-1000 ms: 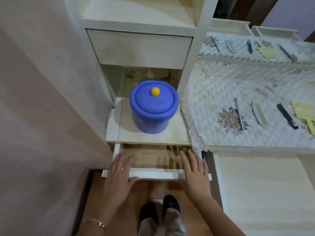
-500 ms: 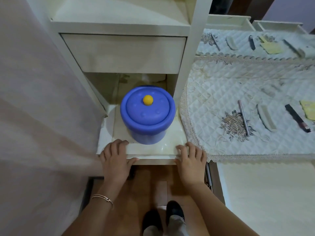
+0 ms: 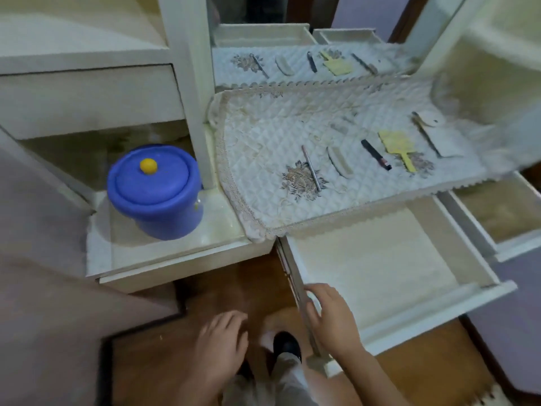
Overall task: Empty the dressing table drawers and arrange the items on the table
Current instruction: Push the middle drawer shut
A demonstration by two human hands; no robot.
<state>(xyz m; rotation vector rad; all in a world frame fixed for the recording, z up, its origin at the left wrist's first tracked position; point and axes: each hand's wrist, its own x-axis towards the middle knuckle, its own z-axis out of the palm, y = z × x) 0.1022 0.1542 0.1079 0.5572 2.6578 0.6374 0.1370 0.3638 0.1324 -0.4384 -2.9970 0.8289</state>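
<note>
The left hand (image 3: 222, 341) hangs over the wooden floor (image 3: 234, 288), fingers loose and holding nothing. The right hand (image 3: 333, 317) lies on the left side wall of the wide pulled-out drawer (image 3: 374, 259), near its front corner. Blur hides whether the fingers grip the wall or only rest on it. That drawer shows just its pale lining. A second open drawer (image 3: 503, 215) beside it is cut off by the right edge.

On the bench, the quilted cloth (image 3: 263, 136) carries a row of things, each apart from the next: a thin rod (image 3: 311, 168), a pale comb (image 3: 339, 162), a black tube (image 3: 376, 155) and a yellow paddle-shaped piece (image 3: 395, 143). Further right lies a long slim thing (image 3: 426, 134), too smeared to name. The mirror (image 3: 292, 63) behind repeats the row.

A blue lidded pot (image 3: 155, 200) with a yellow knob (image 3: 148, 166) stands on the low ledge (image 3: 222, 227) at left.
</note>
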